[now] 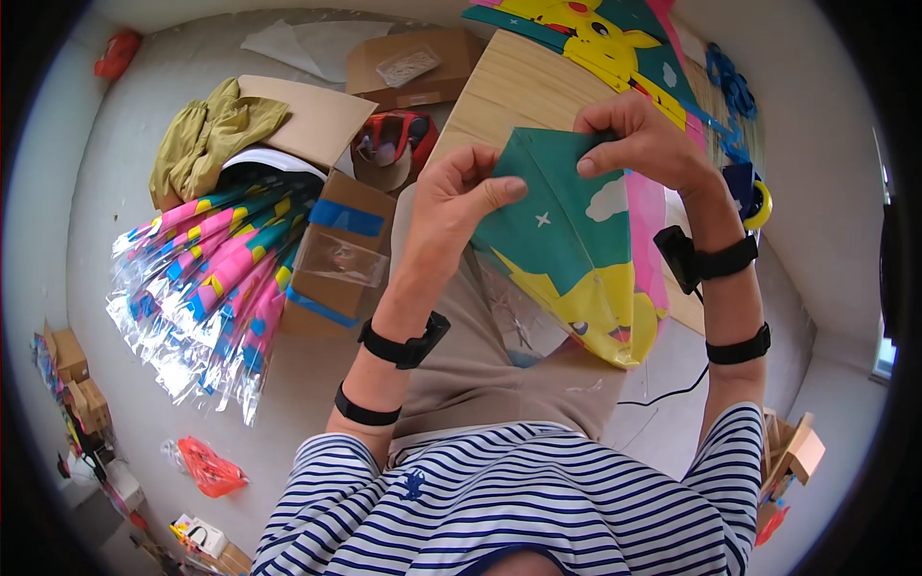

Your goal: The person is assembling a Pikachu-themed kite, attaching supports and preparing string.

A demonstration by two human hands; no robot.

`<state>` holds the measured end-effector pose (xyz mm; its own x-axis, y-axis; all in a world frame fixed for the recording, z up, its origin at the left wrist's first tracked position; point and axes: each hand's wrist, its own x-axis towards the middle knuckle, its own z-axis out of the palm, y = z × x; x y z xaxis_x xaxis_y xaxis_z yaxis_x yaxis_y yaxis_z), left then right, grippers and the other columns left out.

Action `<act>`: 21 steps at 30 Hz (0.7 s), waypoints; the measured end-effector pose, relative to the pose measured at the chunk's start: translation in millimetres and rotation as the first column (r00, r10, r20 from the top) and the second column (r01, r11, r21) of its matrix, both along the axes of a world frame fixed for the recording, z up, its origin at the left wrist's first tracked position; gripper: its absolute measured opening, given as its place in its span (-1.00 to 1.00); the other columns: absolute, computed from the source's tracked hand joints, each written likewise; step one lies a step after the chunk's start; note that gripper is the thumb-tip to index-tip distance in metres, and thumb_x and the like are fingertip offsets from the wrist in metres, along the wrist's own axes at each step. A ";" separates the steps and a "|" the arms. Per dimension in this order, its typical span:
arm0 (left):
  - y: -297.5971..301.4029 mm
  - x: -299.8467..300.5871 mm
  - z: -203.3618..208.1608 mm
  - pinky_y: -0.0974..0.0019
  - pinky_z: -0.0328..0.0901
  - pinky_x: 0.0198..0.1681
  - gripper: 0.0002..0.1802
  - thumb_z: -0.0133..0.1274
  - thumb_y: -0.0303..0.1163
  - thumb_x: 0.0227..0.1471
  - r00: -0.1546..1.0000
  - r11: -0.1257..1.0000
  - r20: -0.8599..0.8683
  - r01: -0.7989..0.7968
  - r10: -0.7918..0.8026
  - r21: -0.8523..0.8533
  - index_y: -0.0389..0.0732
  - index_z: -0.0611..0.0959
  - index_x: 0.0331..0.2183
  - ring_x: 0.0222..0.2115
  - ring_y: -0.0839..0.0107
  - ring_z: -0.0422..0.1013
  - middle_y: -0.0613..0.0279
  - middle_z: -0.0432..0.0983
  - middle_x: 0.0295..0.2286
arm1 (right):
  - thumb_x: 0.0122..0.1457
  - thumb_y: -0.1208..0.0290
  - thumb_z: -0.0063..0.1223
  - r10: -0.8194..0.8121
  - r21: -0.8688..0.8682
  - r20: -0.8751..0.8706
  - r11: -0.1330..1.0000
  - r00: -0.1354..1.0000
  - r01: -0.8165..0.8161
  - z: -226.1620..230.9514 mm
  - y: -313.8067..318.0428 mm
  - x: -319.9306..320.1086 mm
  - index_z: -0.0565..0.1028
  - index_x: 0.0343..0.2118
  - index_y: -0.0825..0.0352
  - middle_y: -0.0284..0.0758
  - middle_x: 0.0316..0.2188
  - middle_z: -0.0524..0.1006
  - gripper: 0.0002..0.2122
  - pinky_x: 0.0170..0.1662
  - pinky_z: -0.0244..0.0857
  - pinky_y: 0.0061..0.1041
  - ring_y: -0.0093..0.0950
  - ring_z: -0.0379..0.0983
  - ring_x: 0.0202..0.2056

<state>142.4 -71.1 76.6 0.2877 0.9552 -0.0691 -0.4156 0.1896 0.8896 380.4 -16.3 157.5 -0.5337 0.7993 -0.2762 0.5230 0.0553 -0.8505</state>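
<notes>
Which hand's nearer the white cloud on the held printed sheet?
Right. The right hand is at the upper-right edge of the printed sheet, just above the white cloud; the left hand is farther off, at the sheet's upper-left edge.

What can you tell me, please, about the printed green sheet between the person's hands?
The printed sheet looks thin and flexible, perhaps fabric or plastic. Its green area bears a white cloud and a small white star; below is a yellow cartoon figure. A lengthwise line runs down from its top corner. The left hand and right hand hold its upper edges, and it slopes down over the beige trousers.
</notes>
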 end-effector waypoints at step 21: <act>-7.2 -2.4 -22.2 0.55 0.16 -0.41 -0.83 0.22 -0.51 0.00 0.991 0.998 -0.129 0.042 -0.036 0.045 -0.23 0.53 -0.51 -0.49 0.73 0.24 0.50 0.40 -0.55 | -0.01 0.42 0.26 -0.044 0.097 0.043 0.995 0.998 0.040 -3.4 -10.1 11.3 0.52 -0.48 0.39 -0.52 -0.61 0.39 -0.84 -0.40 0.16 -0.67 -0.72 0.29 -0.48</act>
<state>140.0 -78.3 54.4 0.3166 0.9465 -0.0628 -0.2912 0.1600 0.9432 391.7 -26.5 154.1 -0.4876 0.8448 -0.2205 0.5644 0.1123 -0.8179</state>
